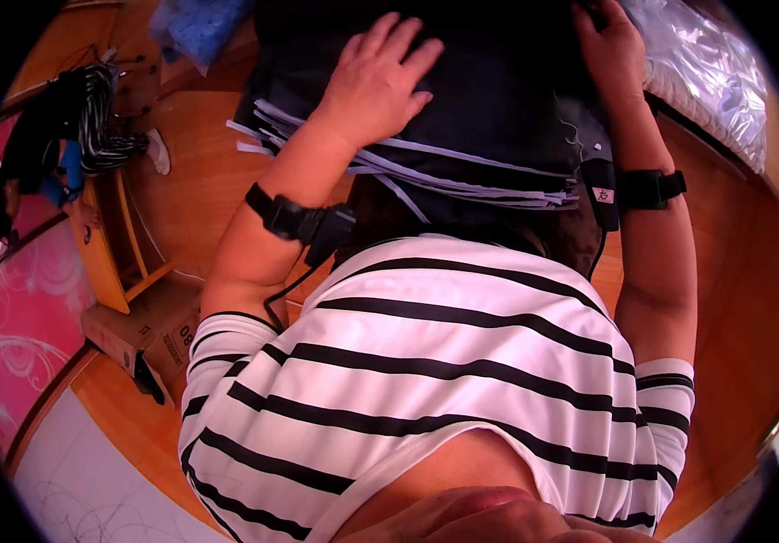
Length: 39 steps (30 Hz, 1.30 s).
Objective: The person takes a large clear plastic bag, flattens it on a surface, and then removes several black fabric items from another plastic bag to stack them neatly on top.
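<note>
Black fabric (498, 108) spreads across my lap and runs up into the dark top of the view. My left hand (386, 78) is over it, palm down and fingers apart, with nothing seen in its grasp. Near the top edge is my right hand (613, 54), at the right side of the fabric. Its fingertips are partly cut off and lost in the dark, so a hold cannot be made out. Several narrow white strips (471, 176) lie in a loose bunch across the near part of the fabric, passing under my left forearm. A loose thread (571, 129) shows at the right.
A bundle in clear plastic (715, 81) lies at upper right. A blue plastic bag (199, 27) is at upper left. Another person (56, 136) sits at far left beside a wooden stool (114, 237) and a cardboard box (148, 332). Cabled devices (308, 224) are strapped to both my forearms.
</note>
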Tool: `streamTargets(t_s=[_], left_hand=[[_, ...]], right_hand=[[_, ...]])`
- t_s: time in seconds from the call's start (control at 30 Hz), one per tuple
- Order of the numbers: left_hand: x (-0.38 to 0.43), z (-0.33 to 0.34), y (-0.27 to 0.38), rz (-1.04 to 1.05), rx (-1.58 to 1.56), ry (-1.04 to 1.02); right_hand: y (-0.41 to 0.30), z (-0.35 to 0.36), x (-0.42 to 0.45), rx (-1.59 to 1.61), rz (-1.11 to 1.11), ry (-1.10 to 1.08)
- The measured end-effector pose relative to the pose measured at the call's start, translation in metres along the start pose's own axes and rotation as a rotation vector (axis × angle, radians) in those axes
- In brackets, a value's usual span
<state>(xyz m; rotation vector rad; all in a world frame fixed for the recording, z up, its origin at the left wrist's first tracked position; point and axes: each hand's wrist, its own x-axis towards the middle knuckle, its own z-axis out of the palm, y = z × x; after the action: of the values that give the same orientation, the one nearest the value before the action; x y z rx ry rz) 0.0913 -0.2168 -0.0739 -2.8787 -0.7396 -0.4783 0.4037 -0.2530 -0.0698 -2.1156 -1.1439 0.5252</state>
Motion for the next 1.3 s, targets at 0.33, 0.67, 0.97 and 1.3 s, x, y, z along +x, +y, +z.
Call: streamTargets(t_s=[0.33, 0.67, 0.97, 1.3], left_hand=[[-0.003, 0.002, -0.015, -0.222, -0.278, 0.033], [-0.062, -0.022, 0.0, 0.021, -0.421, -0.288], [-0.064, -0.026, 0.007, 0.08, -0.449, -0.29], [-0.063, -0.027, 0.024, 0.047, -0.387, -0.264]], right_hand=[[0.01, -0.005, -0.105, -0.181, -0.91, -0.332], [0.012, -0.003, -0.141, -0.317, -0.846, -0.479], [-0.003, -0.003, -0.142, -0.076, -0.802, -0.47], [-0.01, -0.007, -0.152, 0.001, -0.785, -0.588]])
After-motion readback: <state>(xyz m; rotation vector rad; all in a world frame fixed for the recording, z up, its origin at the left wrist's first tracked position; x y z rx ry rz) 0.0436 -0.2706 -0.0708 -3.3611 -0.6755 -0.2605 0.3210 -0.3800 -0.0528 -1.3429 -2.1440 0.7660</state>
